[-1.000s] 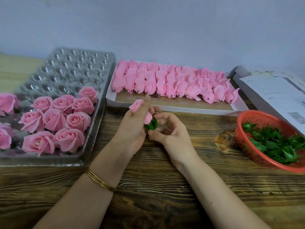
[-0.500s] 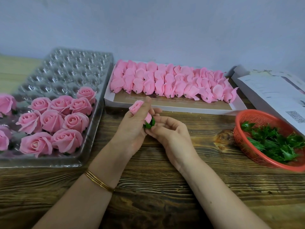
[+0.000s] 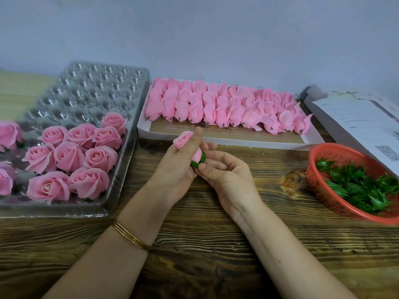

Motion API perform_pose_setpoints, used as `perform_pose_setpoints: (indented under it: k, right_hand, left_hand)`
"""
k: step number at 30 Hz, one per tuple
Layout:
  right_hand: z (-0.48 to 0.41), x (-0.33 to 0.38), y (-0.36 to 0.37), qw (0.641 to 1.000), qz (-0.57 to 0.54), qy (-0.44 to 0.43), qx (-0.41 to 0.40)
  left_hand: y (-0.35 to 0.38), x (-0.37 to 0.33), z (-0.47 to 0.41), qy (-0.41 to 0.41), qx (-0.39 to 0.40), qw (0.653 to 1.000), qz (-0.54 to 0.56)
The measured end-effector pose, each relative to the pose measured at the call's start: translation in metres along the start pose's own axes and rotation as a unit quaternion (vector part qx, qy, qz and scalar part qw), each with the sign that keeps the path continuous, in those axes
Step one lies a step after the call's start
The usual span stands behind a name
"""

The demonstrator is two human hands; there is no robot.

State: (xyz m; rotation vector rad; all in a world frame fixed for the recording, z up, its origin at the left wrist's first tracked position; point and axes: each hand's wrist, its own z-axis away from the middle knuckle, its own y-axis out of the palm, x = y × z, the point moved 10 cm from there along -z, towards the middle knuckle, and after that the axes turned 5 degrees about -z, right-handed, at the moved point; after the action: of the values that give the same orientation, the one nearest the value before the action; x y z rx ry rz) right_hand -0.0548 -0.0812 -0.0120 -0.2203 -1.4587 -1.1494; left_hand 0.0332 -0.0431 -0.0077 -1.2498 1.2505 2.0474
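Pale grey wall [image 3: 194,29] rises behind a dark, rough-grained wooden tabletop [image 3: 194,255] where a person works with both hands near the middle. The left hand [image 3: 174,169], with a thin gold bangle [image 3: 129,234] at the wrist, is curled round a pink rosebud [image 3: 183,140], thumb lying along one side and fingers along the other, so the flower's tip points up and away toward the far edge. The right hand [image 3: 226,175] meets it from the right, thumb and curled fingers pinching a green calyx [image 3: 199,161] that sits against the base of the rosebud; both are lifted just above the wood, in front of a white box [image 3: 216,140]. That box holds tight rows of pink buds [image 3: 216,104] lying on their sides with stubs toward the person. To the left lies a clear plastic tray [image 3: 97,91] of round cups, its near part filled with finished roses [image 3: 71,156] standing open-face up. At the right edge a red basket [image 3: 313,169] holds a heap of loose green leaves [image 3: 362,186], and behind it lie printed papers [image 3: 356,117].
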Motion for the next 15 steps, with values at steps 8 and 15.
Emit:
perform_pose_setpoints:
  k: [8,15]
  right_hand:
    - [0.0016,-0.0021,0.0046,0.999,-0.033,0.020,0.012]
    - [0.0031,-0.0034,0.0046,0.999,-0.024,0.030,0.008]
  left_hand:
    - [-0.0017,-0.0024,0.0009,-0.003,0.000,1.000,0.004]
    - [-0.0044,-0.0044,0.0026,0.002,-0.020,1.000,-0.012]
